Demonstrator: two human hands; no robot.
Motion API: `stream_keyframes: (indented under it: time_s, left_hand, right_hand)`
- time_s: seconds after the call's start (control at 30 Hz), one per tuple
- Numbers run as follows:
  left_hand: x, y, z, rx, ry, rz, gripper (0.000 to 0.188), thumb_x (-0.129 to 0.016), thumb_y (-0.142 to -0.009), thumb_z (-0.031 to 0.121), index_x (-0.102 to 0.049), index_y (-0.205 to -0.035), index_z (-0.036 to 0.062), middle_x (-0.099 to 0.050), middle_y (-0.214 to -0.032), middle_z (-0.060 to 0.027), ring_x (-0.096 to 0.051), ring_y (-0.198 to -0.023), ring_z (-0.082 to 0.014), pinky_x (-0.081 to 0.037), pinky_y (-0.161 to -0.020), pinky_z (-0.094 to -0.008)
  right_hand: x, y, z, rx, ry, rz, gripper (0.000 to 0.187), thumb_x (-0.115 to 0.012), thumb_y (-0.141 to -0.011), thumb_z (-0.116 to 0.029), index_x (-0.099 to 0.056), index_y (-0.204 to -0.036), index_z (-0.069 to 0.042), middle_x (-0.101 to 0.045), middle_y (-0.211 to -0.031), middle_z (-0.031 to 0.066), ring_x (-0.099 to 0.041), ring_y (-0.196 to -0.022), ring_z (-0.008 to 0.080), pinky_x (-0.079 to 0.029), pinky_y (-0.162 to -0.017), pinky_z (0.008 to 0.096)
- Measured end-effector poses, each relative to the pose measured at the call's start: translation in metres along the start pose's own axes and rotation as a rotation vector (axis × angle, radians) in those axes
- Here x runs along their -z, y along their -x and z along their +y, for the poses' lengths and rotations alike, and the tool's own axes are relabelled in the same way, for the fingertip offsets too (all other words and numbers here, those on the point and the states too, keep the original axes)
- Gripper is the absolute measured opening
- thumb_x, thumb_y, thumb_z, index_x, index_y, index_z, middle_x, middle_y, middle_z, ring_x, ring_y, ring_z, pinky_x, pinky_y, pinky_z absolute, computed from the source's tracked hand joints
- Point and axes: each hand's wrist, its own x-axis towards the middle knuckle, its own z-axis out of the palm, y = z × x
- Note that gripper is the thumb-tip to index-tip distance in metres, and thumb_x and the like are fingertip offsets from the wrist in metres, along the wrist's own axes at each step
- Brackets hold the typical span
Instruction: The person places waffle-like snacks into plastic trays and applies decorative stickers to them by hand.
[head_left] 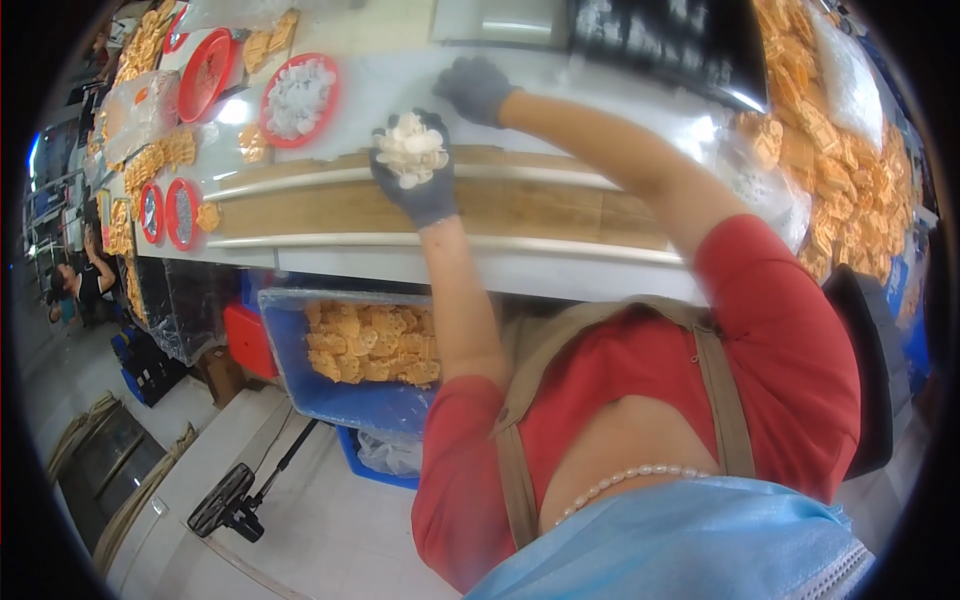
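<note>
My left hand point(418, 195), in a dark grey glove, is cupped around a heap of small cream-white rounded pieces point(411, 150) above the front of the white work table point(375, 85). The pieces are too small to name more exactly. Farther back and to its right, my right hand point(476, 90), gloved the same way, is low over the tabletop. Motion smears its fingers, and whatever they may hold is hidden. Left of my left hand stands a red round tray point(297, 100) heaped with white translucent pieces.
More red trays point(207, 75) stand at the left, among orange moulded parts point(165, 155). A dark panel point(665, 45) lies at the back right, near a large pile of orange parts point(850, 190). Below the table edge, a blue bin point(290, 370) holds orange parts.
</note>
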Motion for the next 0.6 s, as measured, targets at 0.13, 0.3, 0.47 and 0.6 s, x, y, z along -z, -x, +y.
stream_keyframes:
  time_s: [0.13,0.3,0.47,0.6]
  left_hand:
    - [0.006,-0.01,-0.016,-0.154,-0.574,0.13,0.018,-0.047,-0.088,0.029,-0.051,-0.082,0.0127,-0.053,-0.083,-0.0065,-0.052,-0.072,-0.022,-0.048,-0.062,-0.0332]
    - [0.012,-0.036,-0.065,-0.157,-0.664,0.253,0.021,-0.045,-0.088,0.031,-0.052,-0.085,0.0117,-0.052,-0.079,-0.0045,-0.052,-0.068,-0.0153,-0.046,-0.053,-0.026]
    - [0.033,-0.048,-0.12,-0.07,-0.681,0.364,0.025,-0.054,-0.085,0.029,-0.057,-0.096,0.0065,-0.058,-0.087,-0.0063,-0.057,-0.081,-0.021,-0.049,-0.073,-0.0316]
    - [0.058,-0.052,-0.135,-0.328,-1.011,0.45,0.031,-0.054,-0.086,0.027,-0.06,-0.102,0.0004,-0.062,-0.086,-0.0081,-0.058,-0.08,-0.0199,-0.048,-0.075,-0.0314]
  right_hand:
    - [0.004,0.044,0.028,-0.042,-0.028,-0.151,0.027,-0.048,-0.082,-0.012,-0.064,-0.103,-0.013,-0.062,-0.107,0.0077,-0.055,-0.102,0.0274,-0.044,-0.086,0.0373]
    - [0.0,0.088,0.057,-0.516,-1.555,0.457,0.04,-0.047,-0.092,-0.035,-0.058,-0.118,-0.007,-0.06,-0.115,0.006,-0.054,-0.101,0.0203,-0.04,-0.089,0.0327]
    - [-0.019,0.096,0.038,-0.55,-1.865,0.73,0.05,-0.047,-0.092,-0.044,-0.056,-0.119,-0.003,-0.058,-0.115,0.0068,-0.052,-0.103,0.0158,-0.039,-0.091,0.0302]
    - [-0.02,0.095,0.032,-0.695,-2.078,0.728,0.039,-0.049,-0.093,-0.034,-0.06,-0.112,-0.002,-0.061,-0.107,0.0063,-0.055,-0.095,0.0147,-0.042,-0.086,0.0261]
